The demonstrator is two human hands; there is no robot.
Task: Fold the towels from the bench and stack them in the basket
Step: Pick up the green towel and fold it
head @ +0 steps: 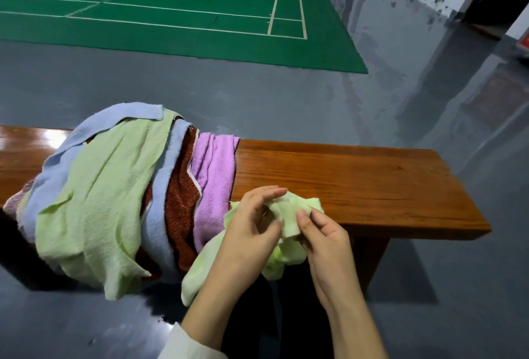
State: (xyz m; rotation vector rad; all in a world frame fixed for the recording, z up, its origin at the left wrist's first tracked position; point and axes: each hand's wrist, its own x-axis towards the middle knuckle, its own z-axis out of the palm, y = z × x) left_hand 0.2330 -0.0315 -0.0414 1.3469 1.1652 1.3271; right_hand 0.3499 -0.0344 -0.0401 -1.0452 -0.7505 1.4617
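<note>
Key relation: We find the light green towel (289,209) bunched between both hands. Its free length trails down and leftward from the grips, past the near edge of the bench (357,181). The left hand lies nearer that tail.
Left hand (252,224): thumb and fingers pinch the towel's crumpled top.
Right hand (323,241): thumb presses a fold against curled fingers, pinching it.
Towel condition: thin, limp, creased; no edge or corner laid out yet.
Pile of towels (114,186): unfolded, heaped on the bench just left of the hands.
Basket: not in view.
Judgement: we expect a corner must be found first.
</note>
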